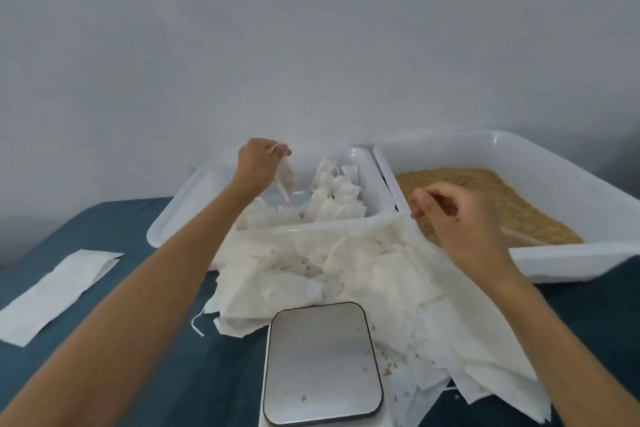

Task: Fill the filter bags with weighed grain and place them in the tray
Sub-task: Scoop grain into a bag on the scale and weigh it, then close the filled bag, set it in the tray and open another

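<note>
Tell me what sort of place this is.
Probably a makeshift packing spot in a home or small workshop, not a factory: a scale sits on a blue cloth-covered surface against a bare wall, between a tray of filled bags and a tray of grain.

No text, label, brand, number or sign could be read anywhere in the head view.
</note>
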